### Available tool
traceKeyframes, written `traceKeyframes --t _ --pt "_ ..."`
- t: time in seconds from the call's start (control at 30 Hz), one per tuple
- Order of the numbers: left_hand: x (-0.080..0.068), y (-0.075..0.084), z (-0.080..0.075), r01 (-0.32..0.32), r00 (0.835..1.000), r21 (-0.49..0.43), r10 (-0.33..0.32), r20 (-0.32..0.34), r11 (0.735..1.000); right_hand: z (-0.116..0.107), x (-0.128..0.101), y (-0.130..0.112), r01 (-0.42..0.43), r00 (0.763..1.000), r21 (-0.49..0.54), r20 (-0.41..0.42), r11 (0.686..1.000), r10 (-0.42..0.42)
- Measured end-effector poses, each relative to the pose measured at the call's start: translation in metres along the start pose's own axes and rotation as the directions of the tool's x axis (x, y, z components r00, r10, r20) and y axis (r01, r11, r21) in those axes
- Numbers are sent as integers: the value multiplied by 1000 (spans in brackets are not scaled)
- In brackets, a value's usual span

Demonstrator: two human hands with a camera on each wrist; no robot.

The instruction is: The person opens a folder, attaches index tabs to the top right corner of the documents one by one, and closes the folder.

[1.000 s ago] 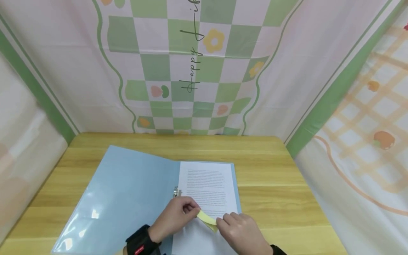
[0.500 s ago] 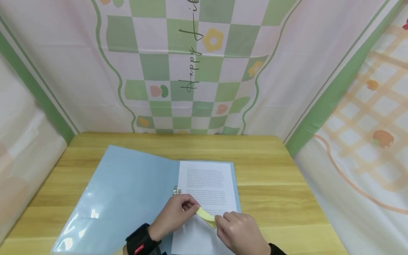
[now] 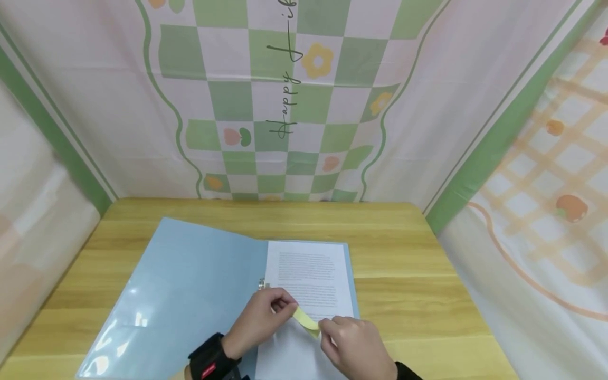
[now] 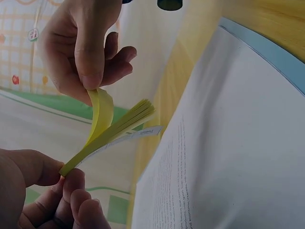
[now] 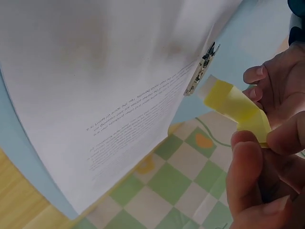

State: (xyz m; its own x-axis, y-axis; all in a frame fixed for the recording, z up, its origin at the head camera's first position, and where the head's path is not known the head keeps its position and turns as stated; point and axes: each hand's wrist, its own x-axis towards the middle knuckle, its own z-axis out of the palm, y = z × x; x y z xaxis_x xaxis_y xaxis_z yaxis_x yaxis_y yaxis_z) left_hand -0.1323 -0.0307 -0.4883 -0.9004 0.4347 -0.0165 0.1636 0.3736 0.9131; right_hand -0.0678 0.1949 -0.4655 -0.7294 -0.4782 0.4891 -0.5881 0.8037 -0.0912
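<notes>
My left hand pinches one end of a small pad of yellow sticky notes between thumb and fingers. Its other end fans out into thin layers, with a printed white backing curling away beneath, as the left wrist view shows. With thumb and finger, my right hand pinches the free end of the top sticky note, which bows up from the pad. Both hands are over a printed page in an open blue folder. In the right wrist view the yellow note bends between the hands.
A metal clip stands at the folder's spine, beside the paper's left edge. The folder lies on a wooden table, its glossy cover spread to the left. Patterned cloth hangs behind the table and at both sides.
Both hands have shifted up slightly with the sticky notes, and the right hand a little left, closer to the left hand. The lifted note stays bent between them; the folder has not moved.
</notes>
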Motion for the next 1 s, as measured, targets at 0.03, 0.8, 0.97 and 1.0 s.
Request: traceKeyframes --t 0.03,0.8,0.97,1.0 --pt "0 0 0 -2 1000 0 2 -1 1000 0 0 -1 -10 1000 0 4 1000 10" --pt "4 1 3 -23 999 7 23 -28 1000 2 0 -2 -148 987 -7 62 989 148" --pt "3 1 3 -22 999 1 22 -31 1000 -1 1 -5 -171 980 20 103 985 169" --pt "3 1 3 -22 999 0 22 -30 1000 -1 2 -5 -175 979 25 109 984 172"
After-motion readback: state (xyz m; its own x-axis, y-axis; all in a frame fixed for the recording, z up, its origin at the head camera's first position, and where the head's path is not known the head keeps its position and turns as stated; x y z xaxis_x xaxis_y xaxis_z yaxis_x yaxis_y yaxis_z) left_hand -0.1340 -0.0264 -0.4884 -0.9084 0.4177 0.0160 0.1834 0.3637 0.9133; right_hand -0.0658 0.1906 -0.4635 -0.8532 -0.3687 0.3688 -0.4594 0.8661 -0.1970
